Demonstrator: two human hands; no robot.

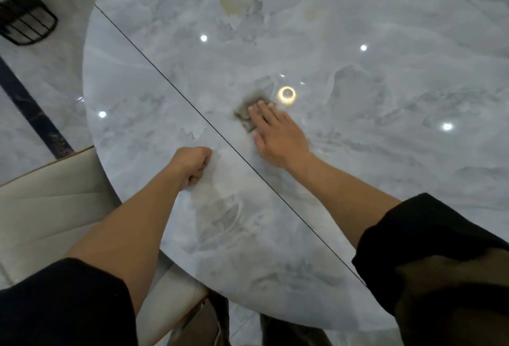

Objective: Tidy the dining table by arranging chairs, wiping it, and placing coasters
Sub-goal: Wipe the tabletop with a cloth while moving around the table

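Because the cloth [245, 117] has to rub the counter [358, 180], the right hand [278, 136] lies flat on it with straight fingers, pressing down. The cloth is small, soft and grey-brown, peeking out from under those fingers. The left hand [192, 165], a fist with nothing in it, leans on the shiny, smooth marble nearer the body, likely for balance. A padded cream chair [55, 208] sits left of it.

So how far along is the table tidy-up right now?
Looks done: the cream chair sits close against the marble table. In hand: wiping, with the right hand pressing a small grey cloth flat mid-table while the left hand rests as a fist. Left: yellowish marks farther out may need wiping, and no coasters are in view.
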